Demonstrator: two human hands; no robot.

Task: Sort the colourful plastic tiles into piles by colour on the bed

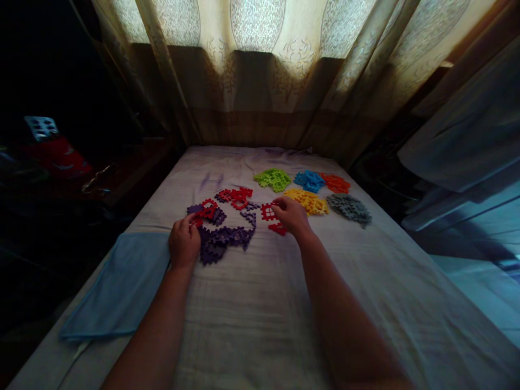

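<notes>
My right hand (291, 215) pinches the edge of a red square toy building piece (267, 212) with a window-like cutout and toothed edges. Just below that, another red piece (278, 229) lies on the sheet. At the left, the fingers of my left hand (185, 241) are closed on a red toy building piece (197, 221), mostly covered by them. Purple toothed pieces (231, 236) lie to the right of the left hand, in a loose heap. More red pieces (241, 197) are mixed with purple ones between and beyond my hands.
Sorted piles stand at the back right: green (273, 179), blue (309, 180), orange (335, 182), yellow (309, 201) and grey (349, 209). A light blue cloth (122, 287) covers the bed's left side. Curtains (260, 86) hang behind the bed; a dark table (134, 162) stands left.
</notes>
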